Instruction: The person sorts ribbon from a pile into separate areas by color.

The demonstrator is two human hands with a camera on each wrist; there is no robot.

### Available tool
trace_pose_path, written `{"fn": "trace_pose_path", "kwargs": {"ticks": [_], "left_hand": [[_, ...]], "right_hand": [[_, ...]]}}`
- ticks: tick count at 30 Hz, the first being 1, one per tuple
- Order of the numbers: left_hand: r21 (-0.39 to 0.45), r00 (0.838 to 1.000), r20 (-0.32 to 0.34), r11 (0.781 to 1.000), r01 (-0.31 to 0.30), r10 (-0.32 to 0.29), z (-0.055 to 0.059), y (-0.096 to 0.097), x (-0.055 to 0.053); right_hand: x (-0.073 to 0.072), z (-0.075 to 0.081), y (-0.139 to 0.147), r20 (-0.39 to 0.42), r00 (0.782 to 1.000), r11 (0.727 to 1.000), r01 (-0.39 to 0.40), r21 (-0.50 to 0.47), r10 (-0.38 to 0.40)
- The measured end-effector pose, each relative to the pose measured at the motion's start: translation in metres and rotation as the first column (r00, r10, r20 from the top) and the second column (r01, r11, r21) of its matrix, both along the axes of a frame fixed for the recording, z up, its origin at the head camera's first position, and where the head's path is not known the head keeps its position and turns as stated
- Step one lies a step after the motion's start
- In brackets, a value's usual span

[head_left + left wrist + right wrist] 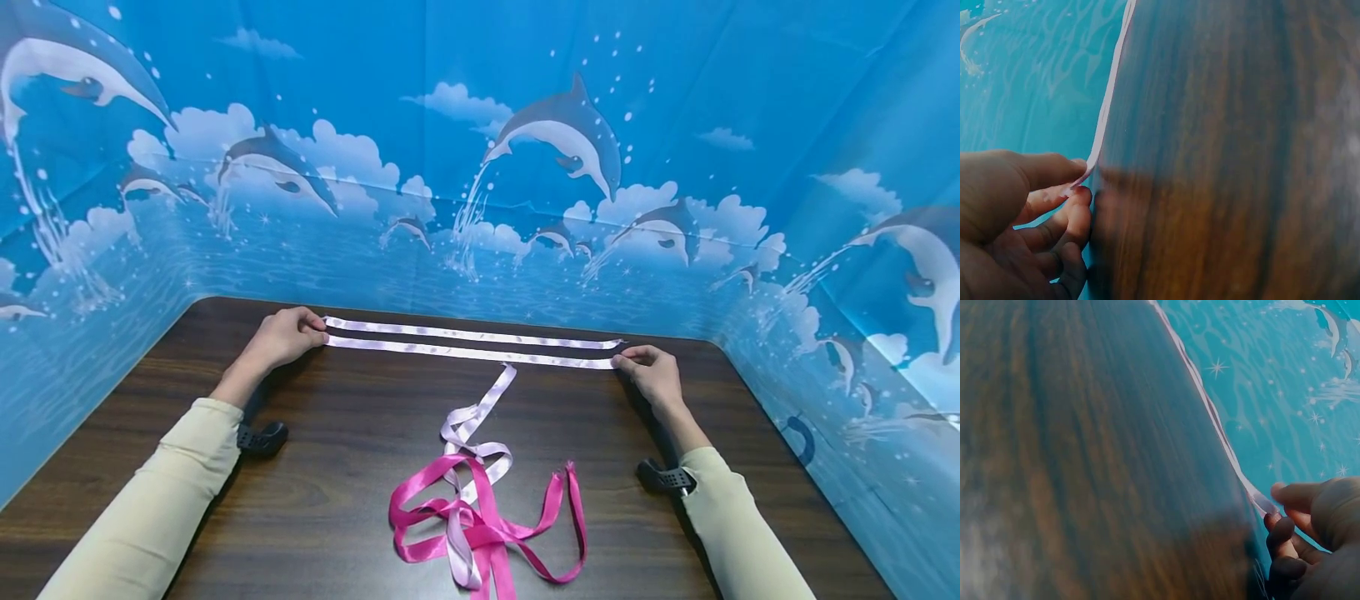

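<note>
Two pale lilac ribbons run side by side across the far part of the table in the head view. My left hand [291, 335] pinches the left end of the nearer ribbon [465, 352] between thumb and finger, and its fingers reach the end of the farther ribbon [465, 335]. At the other end, my right hand [651, 373] pinches the nearer ribbon's right tip; the farther ribbon's tip lies just beyond. In the left wrist view a ribbon [1105, 106] leads away from the thumb. The right wrist view shows a ribbon end [1264, 503] at the fingertips.
Closer to me on the dark wooden table [315, 500] lies a loose, curling lilac ribbon [495, 390]. A tangled bright pink ribbon [517, 533] overlaps it. A blue curtain [360, 250] printed with dolphins stands around the table's back and sides.
</note>
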State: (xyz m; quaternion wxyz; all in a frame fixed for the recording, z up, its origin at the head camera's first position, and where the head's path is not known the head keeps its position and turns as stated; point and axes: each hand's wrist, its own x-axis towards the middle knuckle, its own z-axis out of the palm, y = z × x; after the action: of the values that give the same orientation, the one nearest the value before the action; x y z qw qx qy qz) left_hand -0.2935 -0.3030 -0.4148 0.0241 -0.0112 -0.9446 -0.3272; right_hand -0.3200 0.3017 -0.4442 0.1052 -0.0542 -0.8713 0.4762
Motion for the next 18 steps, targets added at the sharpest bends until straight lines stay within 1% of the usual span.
{"fn": "trace_pose_path", "kwargs": {"ticks": [3, 5, 8, 10, 12, 14, 18], "left_hand": [[-0.029, 1.0, -0.004, 1.0, 0.008, -0.008, 0.004, -0.001, 0.002], [-0.046, 1.0, -0.008, 0.999, 0.012, -0.012, 0.007, -0.002, 0.005], [-0.063, 1.0, -0.026, 0.998, 0.01, -0.012, 0.014, -0.002, 0.01], [-0.062, 0.999, -0.045, 0.998, 0.007, -0.01, 0.02, 0.0, 0.014], [-0.065, 0.998, -0.067, 0.998, 0.015, -0.019, 0.027, 0.005, 0.018], [-0.068, 0.996, -0.081, 0.997, 0.032, -0.037, 0.035, 0.013, 0.023], [-0.067, 0.99, -0.102, 0.993, 0.093, -0.1, 0.052, 0.035, 0.036]], "right_hand": [[0.001, 0.004, 0.0, -0.002, 1.0, 1.0, 0.013, -0.02, -0.014], [0.005, 0.009, 0.0, -0.005, 1.0, 0.999, 0.019, -0.03, -0.019], [0.011, 0.022, -0.004, -0.022, 0.999, 0.998, 0.023, -0.06, -0.025], [0.017, 0.032, -0.008, -0.034, 0.999, 0.996, 0.011, -0.091, -0.014], [0.024, 0.044, -0.013, -0.046, 0.999, 0.995, -0.019, -0.096, 0.014], [0.032, 0.056, -0.018, -0.057, 0.997, 0.995, -0.058, -0.081, 0.054], [0.051, 0.08, -0.029, -0.116, 0.984, 0.99, -0.142, -0.026, 0.138]]}}
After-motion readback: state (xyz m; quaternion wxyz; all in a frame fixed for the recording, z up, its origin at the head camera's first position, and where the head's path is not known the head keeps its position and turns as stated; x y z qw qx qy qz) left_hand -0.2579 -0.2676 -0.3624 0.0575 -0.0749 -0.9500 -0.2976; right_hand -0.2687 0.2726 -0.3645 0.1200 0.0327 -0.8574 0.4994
